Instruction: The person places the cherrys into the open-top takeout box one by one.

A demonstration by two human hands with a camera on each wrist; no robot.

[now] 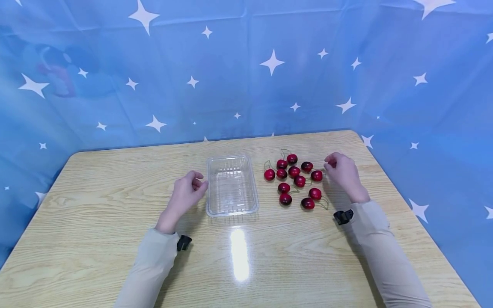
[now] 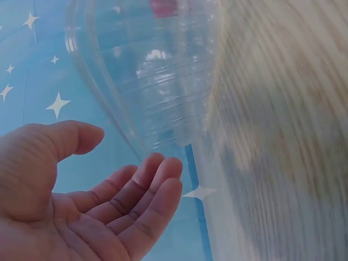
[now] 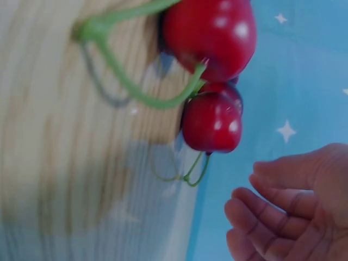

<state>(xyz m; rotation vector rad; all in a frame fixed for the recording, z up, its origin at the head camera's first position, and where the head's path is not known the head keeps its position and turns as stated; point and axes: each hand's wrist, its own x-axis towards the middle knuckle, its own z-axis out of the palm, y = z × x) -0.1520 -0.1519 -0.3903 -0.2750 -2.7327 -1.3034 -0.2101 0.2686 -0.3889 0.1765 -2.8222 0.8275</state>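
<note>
L sleeve (image 1: 148,265): pale, nearest to us, comes up from the bottom edge over the bench (image 1: 96,239).
R sleeve (image 1: 389,256): pale too, w/ wrinkles, comes up from bottom R.
Black bits: L black bit (image 1: 184,243) sits at the L wrist, R black bit (image 1: 343,216) at the R wrist; both small.
L hand (image 1: 185,194): just beside the tray's L edge. Fingers softly bent, thumb well away from them, about half open, has hold of nothing. Can't tell if the fingertips touch the rim.
Clear tray (image 1: 232,188): see-thru, flat on the bench, btwn L hand & cherries. Longer front to back than side to side. In the L wrist view a red blur (image 2: 164,7) shows thru it.
R hand (image 1: 344,173): near the R side of the cherries. Fingers bent, thumb tip right by the pointer finger, so only a bit open; has hold of nothing. R wrist view shows a gap btwn it & the cherries.
Cherries (image 1: 294,172): 12, shiny red, some part dark, in a loose bunch on the bench, R of the tray. 2 lie close together at front L of the bunch, 2 more at front R.
Green stems (image 3: 97,30): thin & curvy, some joined in a V.
Bright spot (image 1: 240,254): white shine on the bench, in front of the tray.
Cloth (image 1: 239,55): blue w/ white stars, hangs behind the bench.
</note>
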